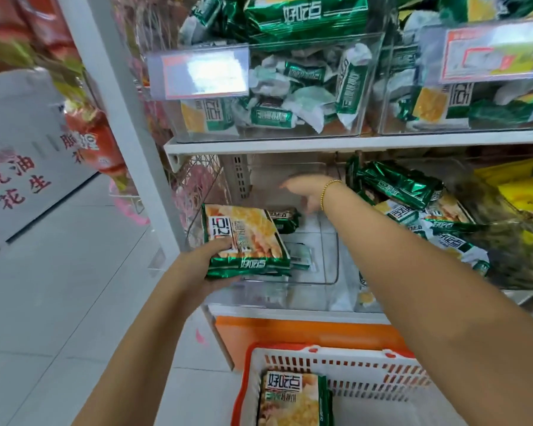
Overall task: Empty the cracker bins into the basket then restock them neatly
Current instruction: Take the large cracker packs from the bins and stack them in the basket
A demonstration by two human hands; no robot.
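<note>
The left hand's [216, 262] thumb lies on top of a stack [246, 238] of cracker packs and the fingers curl beneath, clamping it at the near corner. The stack is held over the front left of a clear bin [337, 256] on the lower shelf. Its top pack is glossy foil, green-edged, with a picture of yellow crackers and "好吃点" along the near border.

The right hand [303, 193] reaches deep into the same bin. It is blurred, but the fingers look stretched out and loosely apart, holding nothing. A beaded gold bracelet [326, 192] circles the wrist.

Inside the bin, a small dark pack [285, 221] lies just behind the stack, and a pale one [299, 256] lies flat on the floor of the bin.

Below the arms stands the basket [366, 376]: slotted white plastic with an orange rim. A flat pack [293, 398] lies in its left end, reading "好吃点" in green.

To the right, a heap [403, 186] of green foil packs fills the next bin. On the white shelf [320, 144] above, two clear top bins [213, 130] hold crumpled green and white packs. Each carries a red-edged tag [203, 73] whose print is washed out by glare.

Far left, a grey sign [16, 167] shows red characters including "油" and "花生".
</note>
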